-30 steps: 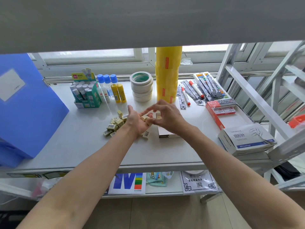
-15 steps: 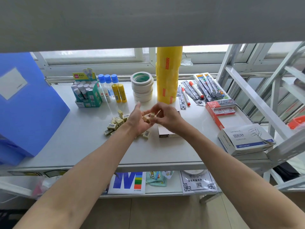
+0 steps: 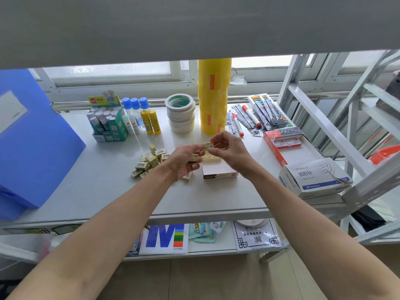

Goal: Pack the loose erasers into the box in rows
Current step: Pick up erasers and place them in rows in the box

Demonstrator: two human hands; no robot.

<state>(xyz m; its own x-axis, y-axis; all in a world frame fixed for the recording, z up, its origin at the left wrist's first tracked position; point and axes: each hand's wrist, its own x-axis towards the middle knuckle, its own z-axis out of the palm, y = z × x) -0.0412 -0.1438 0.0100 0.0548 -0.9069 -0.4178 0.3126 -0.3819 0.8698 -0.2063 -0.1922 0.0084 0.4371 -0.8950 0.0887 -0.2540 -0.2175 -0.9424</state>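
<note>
A pile of small pale-yellow erasers (image 3: 149, 162) with barcode labels lies on the white table, left of centre. The small open box (image 3: 218, 171) stands just right of them, with erasers lined up in its far part. My left hand (image 3: 184, 159) hovers between pile and box and holds several erasers (image 3: 194, 158) in its palm. My right hand (image 3: 229, 148) is above the box, pinching one eraser (image 3: 208, 145) between thumb and fingers, right at my left fingertips. One stray eraser (image 3: 187, 176) lies under my left wrist.
A blue folder (image 3: 32, 144) stands at the left. Glue sticks (image 3: 108, 124), glue bottles (image 3: 140, 118), tape rolls (image 3: 180, 113), a tall yellow tape stack (image 3: 213, 96) and pens (image 3: 253, 118) line the back. A red box (image 3: 283, 142) and a paper-clip box (image 3: 313, 178) sit right.
My right hand has lifted a single eraser out of my left palm and turned it flat, barcode side up. Both hands stay above the box.
</note>
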